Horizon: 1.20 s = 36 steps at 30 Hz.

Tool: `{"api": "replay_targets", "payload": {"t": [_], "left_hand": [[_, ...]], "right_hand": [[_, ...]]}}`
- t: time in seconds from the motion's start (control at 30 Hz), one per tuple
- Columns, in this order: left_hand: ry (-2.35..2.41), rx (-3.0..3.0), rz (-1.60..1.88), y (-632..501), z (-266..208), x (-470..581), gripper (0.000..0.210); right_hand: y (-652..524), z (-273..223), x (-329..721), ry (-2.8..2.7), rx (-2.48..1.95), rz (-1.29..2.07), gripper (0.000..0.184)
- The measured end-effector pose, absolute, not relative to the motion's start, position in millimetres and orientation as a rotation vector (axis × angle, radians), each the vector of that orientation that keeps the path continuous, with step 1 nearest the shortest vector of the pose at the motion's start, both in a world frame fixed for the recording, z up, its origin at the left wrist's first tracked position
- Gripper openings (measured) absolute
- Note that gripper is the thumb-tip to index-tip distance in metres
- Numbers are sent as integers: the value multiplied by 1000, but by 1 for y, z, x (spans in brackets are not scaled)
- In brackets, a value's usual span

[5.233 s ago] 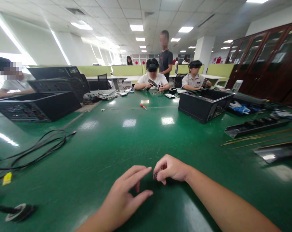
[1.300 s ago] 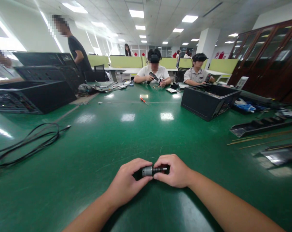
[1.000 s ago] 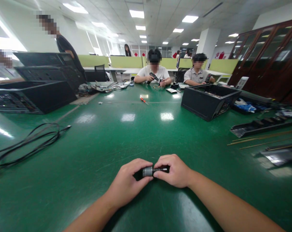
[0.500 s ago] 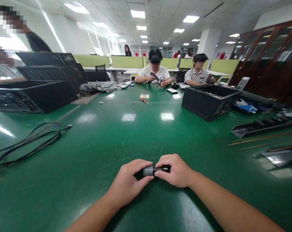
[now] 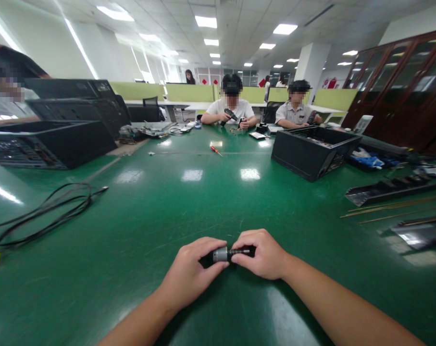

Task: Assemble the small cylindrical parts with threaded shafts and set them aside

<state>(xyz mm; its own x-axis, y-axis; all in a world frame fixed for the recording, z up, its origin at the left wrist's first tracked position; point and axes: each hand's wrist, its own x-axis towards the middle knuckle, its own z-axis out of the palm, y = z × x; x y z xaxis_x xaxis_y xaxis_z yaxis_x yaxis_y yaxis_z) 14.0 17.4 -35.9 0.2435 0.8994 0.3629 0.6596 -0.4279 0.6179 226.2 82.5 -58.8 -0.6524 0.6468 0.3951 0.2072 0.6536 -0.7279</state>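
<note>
Low in the head view, a small grey cylindrical motor (image 5: 220, 254) lies sideways just above or on the green table. My left hand (image 5: 189, 269) is closed around it, thumb below and fingers above. From its right end sticks out a thin dark shaft (image 5: 240, 252) with ridges or coils along it. My right hand (image 5: 264, 257) pinches at this shaft near the motor body, its fingertips close to those of my left hand. The shaft's tip points toward the right palm. The undersides of both hands are hidden.
A black cable (image 5: 64, 211) lies at left. Computer cases (image 5: 84, 144) stand at the far left, another case (image 5: 293, 156) at right. A red screwdriver (image 5: 214, 150) lies mid-table. Metal rails (image 5: 394, 190) and thin rods (image 5: 391, 206) lie at right. Co-workers sit across.
The motor and my left fingertips have shifted very slightly left, away from my right fingertips. A person at far left has moved left and lower.
</note>
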Motion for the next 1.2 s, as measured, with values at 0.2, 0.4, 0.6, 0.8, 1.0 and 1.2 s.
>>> {"api": "replay_targets", "payload": {"t": [0.2,0.4,0.6,0.8,1.0,1.2], "left_hand": [[1439,2173,981,16,-36,15,24],[1426,2187,998,17,-38,14,25],[1432,2194,1017,17,-39,14,26],[1435,2207,1025,17,-38,14,26],[1428,2215,1033,17,-37,14,26],[1436,2214,1026,17,-37,14,27]], "right_hand": [[82,-58,226,-2197,-667,860,14],[80,-59,225,-2186,-678,816,10],[80,-59,225,-2175,-683,800,7],[81,-58,225,-2177,-687,806,6],[79,-59,226,-2169,-674,808,6],[80,-58,226,-2165,-678,804,6]]}}
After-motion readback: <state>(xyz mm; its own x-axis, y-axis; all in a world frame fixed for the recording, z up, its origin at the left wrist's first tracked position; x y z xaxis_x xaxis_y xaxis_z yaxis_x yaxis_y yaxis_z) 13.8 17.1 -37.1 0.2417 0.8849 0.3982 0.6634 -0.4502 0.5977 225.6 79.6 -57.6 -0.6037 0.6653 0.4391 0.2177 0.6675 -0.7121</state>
